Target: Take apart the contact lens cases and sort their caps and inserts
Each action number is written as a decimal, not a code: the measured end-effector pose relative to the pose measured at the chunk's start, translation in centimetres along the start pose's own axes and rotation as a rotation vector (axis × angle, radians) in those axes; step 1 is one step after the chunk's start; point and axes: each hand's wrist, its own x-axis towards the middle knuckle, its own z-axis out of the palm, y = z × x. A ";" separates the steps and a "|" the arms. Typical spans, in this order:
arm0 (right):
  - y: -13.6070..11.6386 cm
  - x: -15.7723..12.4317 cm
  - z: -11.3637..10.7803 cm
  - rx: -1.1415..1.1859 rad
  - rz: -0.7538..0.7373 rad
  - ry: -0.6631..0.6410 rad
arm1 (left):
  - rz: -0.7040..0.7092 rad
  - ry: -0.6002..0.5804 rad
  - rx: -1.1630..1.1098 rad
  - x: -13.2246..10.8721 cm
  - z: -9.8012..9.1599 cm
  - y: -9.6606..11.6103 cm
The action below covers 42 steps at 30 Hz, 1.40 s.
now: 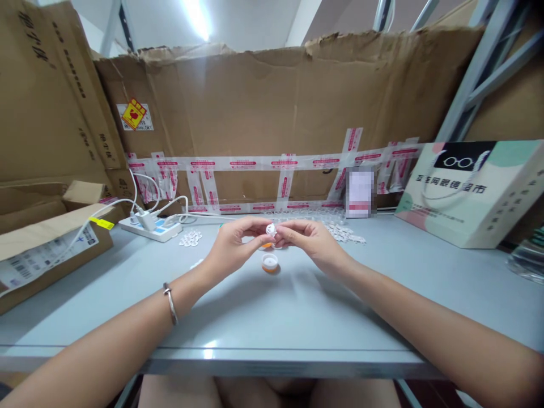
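A small white round piece (pixel 271 229) is held up between the fingertips of both hands, above the grey table (pixel 255 317). My left hand (pixel 238 241) pinches it from the left, and my right hand (pixel 312 241) grips it from the right. Just below them a round white cap with an orange base (pixel 270 262) rests on the table. Another orange and white item (pixel 266 246) sits behind the fingers, partly hidden. Small white pieces (pixel 190 238) lie left of my left hand, and more white pieces (pixel 344 233) lie behind my right hand.
A white power strip (pixel 151 226) with plugged cables is at the back left, beside an open cardboard box (pixel 55 243). Taped cardboard (pixel 255 107) stands along the back. On the right are a paper bag (pixel 459 198) and a clear container (pixel 527 258).
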 end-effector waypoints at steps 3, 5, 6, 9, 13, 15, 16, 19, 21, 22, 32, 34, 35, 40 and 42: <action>0.0 -0.2 0.1 0.019 0.008 -0.015 | 0.140 0.020 0.215 0.0 -0.1 -0.3; 0.2 -0.2 0.1 0.021 0.015 -0.030 | 0.252 0.020 0.351 0.0 -0.2 -0.4; 0.3 -0.2 0.2 0.018 0.017 -0.036 | 0.304 0.013 0.406 -0.1 -0.3 -0.4; 0.5 -0.3 0.3 -0.010 0.000 -0.025 | 0.427 -0.002 0.530 -0.2 -0.2 -0.5; 0.4 -0.5 0.3 -0.079 -0.046 -0.005 | 0.544 0.017 0.653 -0.3 -0.1 -0.4; 0.3 -0.7 0.3 -0.123 -0.073 -0.013 | 0.568 0.021 0.701 -0.4 0.0 -0.3; 0.2 -0.7 0.4 -0.151 -0.084 -0.015 | 0.573 0.018 0.721 -0.5 0.0 -0.2; 0.0 -0.9 0.6 -0.279 -0.096 0.011 | 0.573 0.002 0.765 -0.6 0.0 -0.2; -0.2 -1.0 0.8 -0.390 -0.106 0.037 | 0.570 -0.009 0.789 -0.7 0.2 -0.3; -0.2 -1.1 0.9 -0.441 -0.115 0.050 | 0.572 -0.010 0.800 -0.7 0.2 -0.3; 0.5 -0.6 0.7 -0.166 -0.077 0.027 | 0.559 0.038 0.754 -0.7 0.2 -0.4; 0.4 -0.5 0.6 -0.085 -0.042 0.007 | 0.543 0.036 0.716 -0.6 0.0 -0.5; 0.4 -0.5 0.6 -0.050 -0.020 -0.001 | 0.531 0.033 0.689 -0.5 0.0 -0.5; 0.2 -0.3 0.6 0.081 0.097 -0.013 | 0.390 0.036 0.517 -0.4 0.0 -0.5; 0.3 -0.2 0.6 0.116 0.127 -0.005 | 0.309 0.040 0.425 -0.4 0.1 -0.5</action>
